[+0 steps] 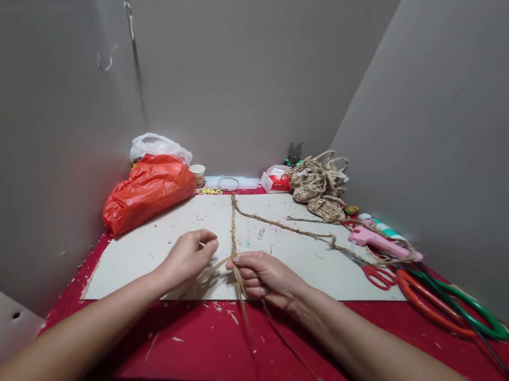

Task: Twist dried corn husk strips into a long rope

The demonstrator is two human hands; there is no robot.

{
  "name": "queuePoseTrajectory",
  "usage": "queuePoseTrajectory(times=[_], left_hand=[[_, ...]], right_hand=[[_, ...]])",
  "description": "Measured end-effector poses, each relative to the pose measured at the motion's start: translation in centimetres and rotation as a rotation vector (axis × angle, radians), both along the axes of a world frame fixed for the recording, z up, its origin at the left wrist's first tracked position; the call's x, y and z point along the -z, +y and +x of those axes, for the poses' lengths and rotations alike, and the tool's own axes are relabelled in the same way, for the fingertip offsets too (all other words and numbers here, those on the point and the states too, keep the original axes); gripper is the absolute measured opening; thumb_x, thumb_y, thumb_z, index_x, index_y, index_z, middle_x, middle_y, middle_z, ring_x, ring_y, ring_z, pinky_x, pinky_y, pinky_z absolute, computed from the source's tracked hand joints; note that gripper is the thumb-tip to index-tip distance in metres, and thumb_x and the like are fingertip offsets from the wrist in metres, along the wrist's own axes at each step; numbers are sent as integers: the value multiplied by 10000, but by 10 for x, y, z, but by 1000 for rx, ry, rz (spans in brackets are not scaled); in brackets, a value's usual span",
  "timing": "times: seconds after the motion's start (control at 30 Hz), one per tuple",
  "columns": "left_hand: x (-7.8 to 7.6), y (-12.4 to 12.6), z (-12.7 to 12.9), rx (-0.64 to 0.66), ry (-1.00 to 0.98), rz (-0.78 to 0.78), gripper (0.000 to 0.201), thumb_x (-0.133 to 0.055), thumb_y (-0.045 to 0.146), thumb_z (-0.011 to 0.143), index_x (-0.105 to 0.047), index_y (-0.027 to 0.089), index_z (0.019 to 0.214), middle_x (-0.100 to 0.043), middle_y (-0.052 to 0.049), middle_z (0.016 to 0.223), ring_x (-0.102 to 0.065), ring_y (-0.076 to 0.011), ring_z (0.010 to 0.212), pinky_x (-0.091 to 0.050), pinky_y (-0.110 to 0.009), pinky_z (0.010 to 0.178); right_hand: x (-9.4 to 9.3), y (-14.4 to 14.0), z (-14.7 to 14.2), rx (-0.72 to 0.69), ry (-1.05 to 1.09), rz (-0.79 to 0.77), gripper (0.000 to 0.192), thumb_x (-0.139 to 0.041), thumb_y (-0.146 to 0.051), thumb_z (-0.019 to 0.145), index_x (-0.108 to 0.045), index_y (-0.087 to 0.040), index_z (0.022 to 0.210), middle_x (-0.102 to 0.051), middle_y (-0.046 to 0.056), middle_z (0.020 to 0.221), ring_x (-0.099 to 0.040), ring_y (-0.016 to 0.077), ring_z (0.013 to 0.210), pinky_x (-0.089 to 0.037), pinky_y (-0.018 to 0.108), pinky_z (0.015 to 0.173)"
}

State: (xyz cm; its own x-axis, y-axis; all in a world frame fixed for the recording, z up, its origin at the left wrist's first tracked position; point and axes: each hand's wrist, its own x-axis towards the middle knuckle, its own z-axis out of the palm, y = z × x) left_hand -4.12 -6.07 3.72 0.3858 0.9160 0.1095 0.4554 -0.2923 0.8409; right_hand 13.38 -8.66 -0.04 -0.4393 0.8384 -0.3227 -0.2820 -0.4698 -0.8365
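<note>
Pinching jute strands, both the left hand and right hand grip clenched; no writing readable.

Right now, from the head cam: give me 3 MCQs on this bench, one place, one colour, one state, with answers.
1. Where does the red plastic bag lie?
A. far left corner of the table
B. near right edge
C. under the white board

2. What colour is the glue gun?
A. blue
B. pink
C. black

3. What is the right hand doing?
A. resting flat and empty
B. holding scissors
C. gripping the jute cord

Answers:
1 A: the red plastic bag sits at the far left of the table, by the wall.
2 B: the glue gun on the right side is pink.
3 C: the right hand is closed round the jute cord, and the left hand pinches a strand beside it.
</note>
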Motion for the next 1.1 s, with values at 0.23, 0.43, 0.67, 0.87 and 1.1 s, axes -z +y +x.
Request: queuePoseTrajectory(times=[0.23, 0.43, 0.67, 0.87, 1.1], left_hand=[[18, 4, 15, 272, -25, -384, 284, -468, 359, 791, -591, 112, 727, -462, 36, 526, -316, -61, 456, -283, -196, 491], [28, 17, 13, 319, -138, -452, 217, -484, 253, 778, -628, 112, 698, -630, -33, 673, -468, -84, 578, -367, -211, 624], [34, 18, 22, 229, -192, -618, 238, -542, 318, 737, -598, 128, 607, -580, -38, 596, -432, -72, 513, -314, -208, 511], [36, 16, 23, 124, -112, -543, 215, -560, 336, 687, -550, 132, 620, -429, 38, 501, -303, -55, 454, -218, -214, 459], [38, 12, 25, 140, -15, -377, 208, -490, 275, 718, -522, 141, 562, -365, 50, 475, -271, -58, 462, -212, -214, 459]], right_hand=[[3, 12, 16, -200, -85, 31, 180, -608, -310, 756, -557, -139, 732, -202, -131, 429, -63, 18, 367, -54, 159, 341], [-2, 15, 20, -215, -355, 247, 239, -528, -321, 791, -581, -126, 663, -317, -86, 440, -197, 40, 377, -146, 191, 372], [-6, 9, 16, -196, -763, 579, 194, -413, -162, 795, -576, -132, 694, -384, -47, 522, -305, 69, 483, -261, 205, 487], [-10, 5, 21, -207, -886, 640, 188, -450, -214, 800, -492, -153, 627, -399, -27, 569, -342, 88, 538, -278, 216, 511], [-13, -1, 23, -163, -855, 620, 249, -446, -203, 797, -447, -169, 550, -401, -21, 503, -328, 82, 475, -251, 220, 454]])
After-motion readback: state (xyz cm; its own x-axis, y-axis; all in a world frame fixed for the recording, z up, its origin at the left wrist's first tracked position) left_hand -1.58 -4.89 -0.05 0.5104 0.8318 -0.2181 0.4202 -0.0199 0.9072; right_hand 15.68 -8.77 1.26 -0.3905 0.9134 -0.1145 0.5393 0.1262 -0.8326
